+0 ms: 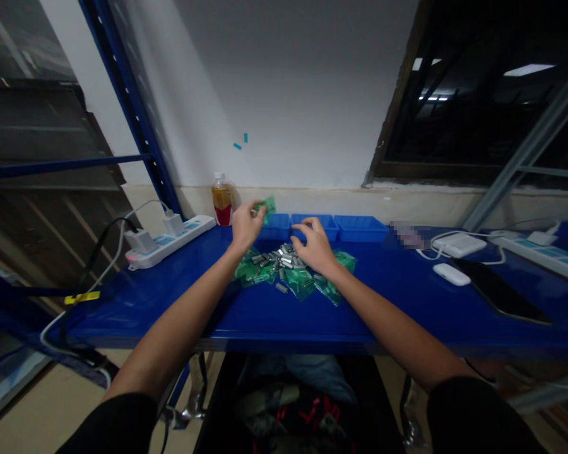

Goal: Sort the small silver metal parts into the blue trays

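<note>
My left hand (246, 224) pinches a small green plastic bag (269, 207) above the left blue bin (278, 227). My right hand (315, 246) hangs over the near side of the middle blue bin (329, 226), its thumb and fingers apart with nothing seen between them. Below and between both hands lies a pile of small silvery metal cylinders (286, 255). Several green plastic bags (300, 284) are spread around and under that pile. One loose metal cylinder (281, 288) rests a little nearer to me. Whether the held bag contains anything, I cannot make out.
On the blue table (170, 309), a power strip (170, 241) and a drink bottle (222, 200) stand left. A right blue bin (362, 228) continues the row. At right are a white case (451, 274), a black phone (499, 290), cables and another power strip (544, 252).
</note>
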`<state>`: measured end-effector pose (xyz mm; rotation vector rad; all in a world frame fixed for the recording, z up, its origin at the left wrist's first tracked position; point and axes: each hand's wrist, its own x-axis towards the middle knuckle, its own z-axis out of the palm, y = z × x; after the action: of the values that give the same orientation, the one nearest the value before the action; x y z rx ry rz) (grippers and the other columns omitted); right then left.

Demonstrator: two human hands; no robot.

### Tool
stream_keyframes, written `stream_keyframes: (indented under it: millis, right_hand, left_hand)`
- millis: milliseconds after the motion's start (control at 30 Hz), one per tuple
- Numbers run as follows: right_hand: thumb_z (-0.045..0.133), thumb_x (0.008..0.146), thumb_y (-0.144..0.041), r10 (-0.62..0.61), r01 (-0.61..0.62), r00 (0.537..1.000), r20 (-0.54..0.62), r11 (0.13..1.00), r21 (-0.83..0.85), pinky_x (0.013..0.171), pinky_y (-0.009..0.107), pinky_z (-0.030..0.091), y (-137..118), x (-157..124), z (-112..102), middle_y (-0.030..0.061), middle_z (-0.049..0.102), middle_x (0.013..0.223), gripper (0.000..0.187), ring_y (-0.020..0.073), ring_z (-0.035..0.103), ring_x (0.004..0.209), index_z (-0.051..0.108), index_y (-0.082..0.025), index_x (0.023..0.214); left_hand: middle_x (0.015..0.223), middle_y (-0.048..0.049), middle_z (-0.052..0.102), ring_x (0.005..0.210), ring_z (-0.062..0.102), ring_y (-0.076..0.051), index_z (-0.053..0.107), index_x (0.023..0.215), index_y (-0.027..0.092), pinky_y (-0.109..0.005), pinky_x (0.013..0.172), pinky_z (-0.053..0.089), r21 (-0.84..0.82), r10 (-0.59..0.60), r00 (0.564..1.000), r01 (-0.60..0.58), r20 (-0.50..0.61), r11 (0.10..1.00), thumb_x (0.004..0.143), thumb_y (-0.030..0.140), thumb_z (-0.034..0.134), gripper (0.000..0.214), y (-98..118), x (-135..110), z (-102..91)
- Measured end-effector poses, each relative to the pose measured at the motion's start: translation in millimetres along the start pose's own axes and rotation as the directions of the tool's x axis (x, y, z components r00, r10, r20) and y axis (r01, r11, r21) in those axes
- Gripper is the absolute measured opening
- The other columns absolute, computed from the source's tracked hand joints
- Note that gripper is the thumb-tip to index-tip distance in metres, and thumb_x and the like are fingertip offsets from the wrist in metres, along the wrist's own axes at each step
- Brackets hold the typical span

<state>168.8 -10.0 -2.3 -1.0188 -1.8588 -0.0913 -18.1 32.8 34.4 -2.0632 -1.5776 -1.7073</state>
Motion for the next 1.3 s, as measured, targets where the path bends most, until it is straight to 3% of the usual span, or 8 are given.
stream_keyframes:
  millis: [200, 367, 567, 700, 800, 1033, 1133, 1300]
  right_hand:
    - [0.057, 0.082, -0.026, 0.058, -0.047, 0.993, 0.100, 0.993, -0.111, 0.089, 0.038, 0.041, 13.0, 2.7, -1.4, 0.0084, 0.056, 0.093, 0.020, 0.0229, 0.050, 0.095, 0.068, -0.017, 0.096]
    - [0.051, 0.087, -0.023, 0.094, -0.042, 0.957, 0.274, 0.981, -0.189, 0.086, 0.036, 0.039, 18.5, 3.9, -3.1, 0.0087, 0.063, 0.091, 0.021, 0.0221, 0.052, 0.091, 0.067, -0.016, 0.097]
    - [0.050, 0.084, -0.017, 0.058, 0.021, 0.907, 0.416, 0.983, -0.185, 0.091, 0.035, 0.039, 24.2, 1.4, -1.3, 0.0104, 0.064, 0.107, 0.029, 0.0224, 0.052, 0.103, 0.064, -0.016, 0.110]
    - [0.047, 0.081, -0.010, -0.032, 0.108, 0.838, 0.545, 0.988, -0.109, 0.097, 0.035, 0.038, 23.5, 0.3, 1.4, 0.0071, 0.060, 0.122, 0.042, 0.0214, 0.049, 0.115, 0.060, -0.020, 0.120]
    - [0.046, 0.079, -0.009, 0.007, 0.071, 0.811, 0.585, 0.991, -0.111, 0.096, 0.033, 0.039, 21.5, 2.4, -0.3, 0.0045, 0.065, 0.113, 0.039, 0.0205, 0.054, 0.110, 0.067, -0.023, 0.109]
    - [0.046, 0.077, -0.008, 0.001, 0.064, 0.827, 0.562, 0.993, -0.096, 0.091, 0.030, 0.040, 17.9, 4.0, -2.5, 0.0040, 0.069, 0.101, 0.031, 0.0205, 0.057, 0.102, 0.071, -0.020, 0.092]
    - [0.047, 0.081, -0.012, 0.000, 0.061, 0.840, 0.543, 0.994, -0.094, 0.087, 0.031, 0.041, 16.5, 2.3, -0.1, 0.0053, 0.069, 0.095, 0.024, 0.0210, 0.057, 0.096, 0.069, -0.019, 0.089]
    - [0.057, 0.081, -0.024, -0.031, 0.032, 0.958, 0.285, 0.999, -0.001, 0.083, 0.032, 0.042, 10.7, 1.9, -2.6, 0.0082, 0.064, 0.097, 0.029, 0.0202, 0.056, 0.092, 0.056, -0.015, 0.109]
  left_hand:
    - [0.105, -0.0103, 0.060, 0.098, 0.058, -0.021, 0.067, 0.108, 0.015, -0.032, 0.090, 0.044, 0.194, 0.233, 0.933, -0.291, 0.273, 0.937, 0.081, 0.008, 0.043, 0.036, -32.2, 10.0, 19.5]
    - [0.107, -0.0106, 0.058, 0.102, 0.055, -0.022, 0.062, 0.115, 0.015, -0.034, 0.092, 0.043, 0.175, 0.332, 0.865, -0.418, 0.377, 0.891, 0.081, 0.008, 0.042, 0.040, -27.8, -8.2, 21.9]
    - [0.096, -0.0082, 0.067, 0.088, 0.062, -0.020, 0.068, 0.102, 0.017, -0.030, 0.081, 0.046, 0.073, 0.288, 0.638, -0.477, 0.714, 0.876, 0.080, 0.011, 0.045, 0.032, -15.7, -22.0, 23.2]
    - [0.094, -0.0087, 0.070, 0.088, 0.063, -0.022, 0.069, 0.098, 0.017, -0.029, 0.078, 0.046, 0.062, 0.273, 0.590, -0.484, 0.760, 0.873, 0.076, 0.009, 0.046, 0.033, -22.9, -23.0, 28.0]
    - [0.095, -0.0074, 0.070, 0.088, 0.063, -0.020, 0.069, 0.098, 0.017, -0.027, 0.077, 0.045, 0.052, 0.265, 0.578, -0.472, 0.772, 0.880, 0.077, 0.010, 0.046, 0.032, -27.8, -20.4, 27.5]
    - [0.086, -0.0050, 0.070, 0.076, 0.063, -0.017, 0.067, 0.093, 0.016, -0.022, 0.067, 0.044, 0.021, 0.242, 0.575, -0.412, 0.781, 0.911, 0.076, 0.014, 0.052, 0.023, -26.4, -16.7, 22.2]
    - [0.083, -0.0054, 0.069, 0.074, 0.062, -0.017, 0.066, 0.090, 0.015, -0.023, 0.066, 0.044, 0.026, 0.227, 0.616, -0.373, 0.754, 0.928, 0.078, 0.018, 0.052, 0.019, -21.7, -14.3, 17.8]
    - [0.087, -0.0068, 0.068, 0.079, 0.062, -0.018, 0.064, 0.093, 0.013, -0.026, 0.070, 0.045, -0.002, 0.208, 0.733, -0.272, 0.647, 0.962, 0.087, 0.029, 0.042, 0.027, -4.2, -9.6, 3.0]
